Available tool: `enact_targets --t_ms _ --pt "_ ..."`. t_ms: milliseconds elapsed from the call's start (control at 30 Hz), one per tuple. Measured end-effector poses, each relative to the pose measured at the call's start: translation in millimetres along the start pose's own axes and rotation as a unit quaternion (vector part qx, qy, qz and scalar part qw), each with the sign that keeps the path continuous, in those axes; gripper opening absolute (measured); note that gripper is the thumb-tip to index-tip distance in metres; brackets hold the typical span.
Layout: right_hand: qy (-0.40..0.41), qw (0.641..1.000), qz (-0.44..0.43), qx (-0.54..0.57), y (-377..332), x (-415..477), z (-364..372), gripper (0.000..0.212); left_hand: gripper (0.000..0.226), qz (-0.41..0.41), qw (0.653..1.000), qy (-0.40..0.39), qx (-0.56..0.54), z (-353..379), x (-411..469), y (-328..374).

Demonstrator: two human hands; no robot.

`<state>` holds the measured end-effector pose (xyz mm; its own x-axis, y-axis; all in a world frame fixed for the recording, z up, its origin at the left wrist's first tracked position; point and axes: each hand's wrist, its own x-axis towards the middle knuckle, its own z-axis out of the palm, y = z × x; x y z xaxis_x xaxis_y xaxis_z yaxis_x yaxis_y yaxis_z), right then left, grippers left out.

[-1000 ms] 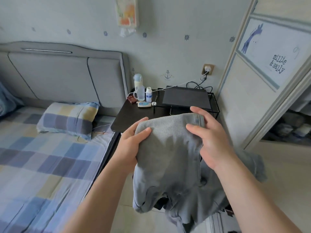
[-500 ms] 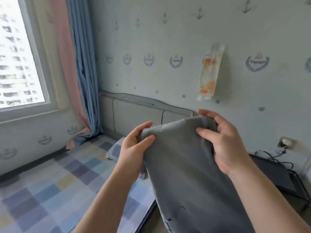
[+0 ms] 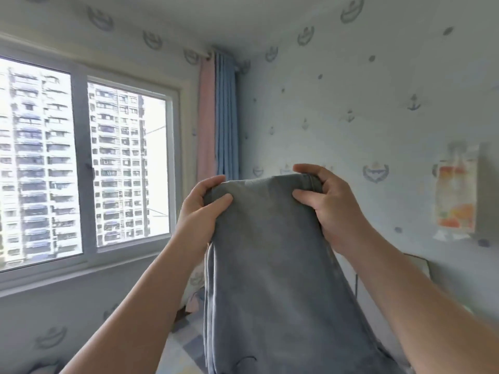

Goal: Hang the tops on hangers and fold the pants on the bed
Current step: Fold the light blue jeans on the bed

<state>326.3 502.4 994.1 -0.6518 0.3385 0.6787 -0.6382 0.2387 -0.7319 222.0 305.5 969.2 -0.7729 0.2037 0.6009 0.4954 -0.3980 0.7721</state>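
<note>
Left hand point(image 3: 201, 211) and right hand point(image 3: 328, 209) each pinch a top corner of the grey soft-knit pants point(image 3: 272, 265), held high in front of the window point(image 3: 81, 163), likely so they hang straight for folding on the bed.

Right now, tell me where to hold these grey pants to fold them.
Take the top edge at its two corners, one from each side, thumbs on the near face, as the left hand and right hand do. The grey pants hang long and flat from it, so that wide grip likely keeps them straight.
</note>
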Motion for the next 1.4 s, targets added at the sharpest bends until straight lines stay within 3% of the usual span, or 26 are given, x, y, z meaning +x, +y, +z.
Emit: enact_targets --t_ms 167,267,367,500,567,733,800,1033,1200,1300,1400 --pt "-0.055 0.997 0.036 0.04 21 42 76 0.048 0.038 0.011 0.993 0.044 0.107 -114 28 9" --pt "-0.093 0.993 0.048 0.048 40 56 118 0.049 0.051 0.061 0.956 0.058 0.283 -171 22 0" --pt "-0.142 0.985 0.063 0.074 63 65 161 0.05 0.03 0.103 0.908 0.116 0.388 -206 12 -11" --pt "-0.191 0.968 0.088 0.134 90 87 211 0.049 0.012 0.12 0.877 0.23 0.403 -229 15 -18" --pt "-0.217 0.96 0.091 0.154 104 103 231 0.048 0.009 0.083 0.875 0.263 0.398 -237 20 -19" --pt "-0.271 0.942 0.105 0.169 154 143 271 0.047 0.03 -0.108 0.916 0.249 0.296 -255 29 -46" --pt "-0.29 0.934 0.119 0.17 185 155 282 0.047 0.034 -0.139 0.917 0.271 0.258 -258 31 -62" --pt "-0.333 0.918 0.209 0.054 345 152 296 0.05 0.03 -0.123 0.822 0.259 0.492 -263 18 -125" --pt "-0.404 0.855 0.32 -0.061 454 75 282 0.033 0.023 -0.32 0.701 0.164 0.617 -257 15 -183" --pt "-0.423 0.832 0.355 -0.053 480 19 253 0.022 0.022 -0.439 0.649 0.145 0.604 -250 -10 -233" --pt "-0.461 0.788 0.407 0.009 481 -36 215 0.015 0.024 -0.523 0.677 0.246 0.456 -240 -45 -284"
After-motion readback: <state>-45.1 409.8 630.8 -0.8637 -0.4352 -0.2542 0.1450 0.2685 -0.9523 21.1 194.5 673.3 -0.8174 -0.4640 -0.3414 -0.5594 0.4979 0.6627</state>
